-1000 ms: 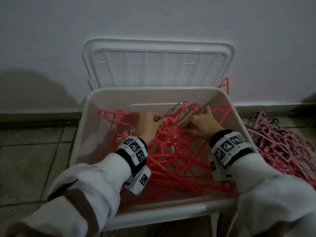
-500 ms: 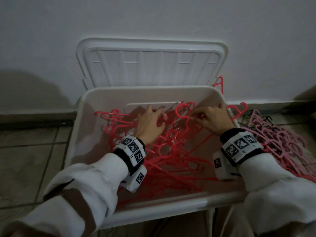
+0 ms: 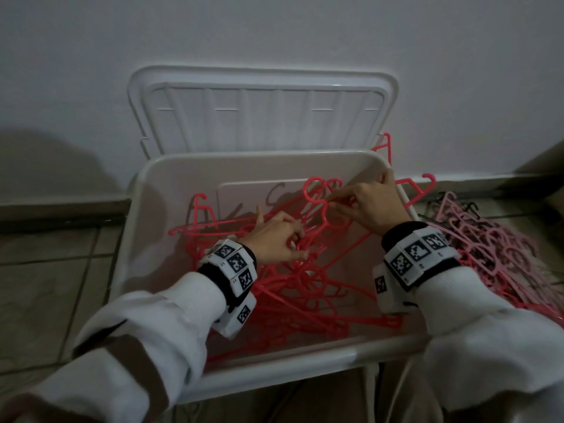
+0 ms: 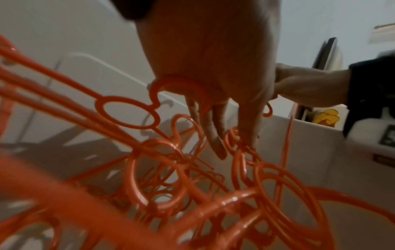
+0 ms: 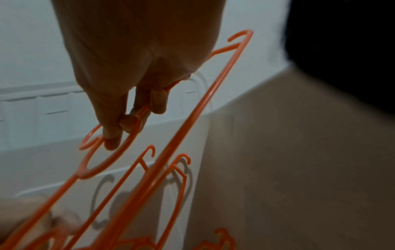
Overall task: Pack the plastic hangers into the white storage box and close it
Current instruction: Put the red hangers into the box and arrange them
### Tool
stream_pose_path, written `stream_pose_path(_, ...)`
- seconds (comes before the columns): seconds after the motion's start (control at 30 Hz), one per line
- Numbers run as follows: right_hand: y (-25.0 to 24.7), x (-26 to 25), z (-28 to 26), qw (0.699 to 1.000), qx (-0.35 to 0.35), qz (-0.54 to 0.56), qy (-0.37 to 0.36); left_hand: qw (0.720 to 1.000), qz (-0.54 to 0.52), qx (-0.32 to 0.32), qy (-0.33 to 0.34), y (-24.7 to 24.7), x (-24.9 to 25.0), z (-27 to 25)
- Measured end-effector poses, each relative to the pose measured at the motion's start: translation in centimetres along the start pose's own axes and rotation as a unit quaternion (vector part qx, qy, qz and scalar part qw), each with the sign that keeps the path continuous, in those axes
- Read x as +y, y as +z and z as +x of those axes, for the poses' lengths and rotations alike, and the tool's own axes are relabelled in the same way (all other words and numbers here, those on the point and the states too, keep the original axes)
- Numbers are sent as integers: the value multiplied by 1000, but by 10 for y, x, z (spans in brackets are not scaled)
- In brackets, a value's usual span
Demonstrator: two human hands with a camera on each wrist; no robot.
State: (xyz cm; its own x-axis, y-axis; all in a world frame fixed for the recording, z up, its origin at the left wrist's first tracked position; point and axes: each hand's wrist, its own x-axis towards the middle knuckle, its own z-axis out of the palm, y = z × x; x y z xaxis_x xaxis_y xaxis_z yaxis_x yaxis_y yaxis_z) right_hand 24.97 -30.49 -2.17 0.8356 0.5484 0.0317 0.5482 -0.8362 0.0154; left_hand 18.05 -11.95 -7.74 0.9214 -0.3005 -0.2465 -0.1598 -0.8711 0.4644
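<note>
Right hand (image 3: 374, 206) pinches the ring end of a red hanger (image 3: 328, 209) at the far right of the white box (image 3: 305, 360); that hanger's long axis slants from far right toward near left, one shoulder tip poking over the right rim. Left hand (image 3: 274, 242) sits lower, nearer the box middle, fingers hooked around loops of the tangled red pile (image 3: 305, 288) inside. Lid (image 3: 262, 111) stands open against the far wall. A pink hanger heap (image 3: 500, 251) lies on the floor just right of the box, nearer the right hand
</note>
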Motion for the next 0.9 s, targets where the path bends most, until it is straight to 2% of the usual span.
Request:
stream_pose_path(0.13, 2, 2, -4, 1000, -11, 15, 15, 1000, -5, 14, -1, 3, -5, 1)
stream_pose_path(0.3, -1, 7, -8, 998, -64, 20, 14, 1000, -14, 21, 0, 1, -4, 0)
stream_pose_path(0.47, -1, 6, -16, 999, -16, -2, 47, 997, -25, 67, -17, -1, -13, 2)
stream_pose_path(0.6, -2, 0, -12, 998, 11, 43, 40, 999, -32, 27, -15, -2, -1, 1)
stream_pose_path(0.67, -1, -2, -8, 998, 4, 52, 26, 996, -73, -4, -44, -4, 4, 2)
stream_pose_path(0.77, 5, -2, -5, 998, 8, 56, 8, 981, -187, -8, -51, -3, 1, 3)
stream_pose_path(0.83, 8, 0, -5, 995, 32, 89, 28, 959, -280, -7, -42, -7, -5, 2)
stream_pose_path(0.9, 12, 3, -6, 992, 61, 98, 47, 958, -284, -11, -47, -7, -14, 4)
